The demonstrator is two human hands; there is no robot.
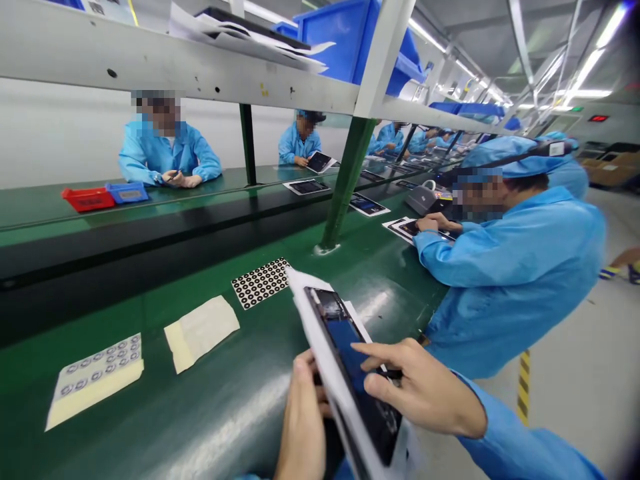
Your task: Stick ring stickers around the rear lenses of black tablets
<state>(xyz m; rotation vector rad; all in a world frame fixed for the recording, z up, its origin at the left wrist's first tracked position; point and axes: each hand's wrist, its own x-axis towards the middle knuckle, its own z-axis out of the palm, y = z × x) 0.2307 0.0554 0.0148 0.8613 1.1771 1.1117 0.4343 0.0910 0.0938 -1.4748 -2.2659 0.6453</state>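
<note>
A tablet [350, 347] with its inner parts showing, a dark blue panel in the middle, is tilted in front of me on a white sheet [310, 300]. My left hand [305, 413] grips the sheet and tablet from the left side, its fingers partly hidden beneath. Over the tablet's right edge is my right hand [420, 387], index finger stretched across the blue panel and thumb below it. A thin black object [393, 374] shows between its curled fingers; I cannot make out its kind. Left of the tablet lies a sheet of black ring stickers [260, 283].
On the green bench [225, 400] lie a cream paper sheet [203, 330] and a sheet of clear ring stickers [97, 377]. A green post [345, 180] rises beyond. A co-worker [515, 253] sits close on my right. Red [89, 198] and blue bins [127, 193] stand across the bench.
</note>
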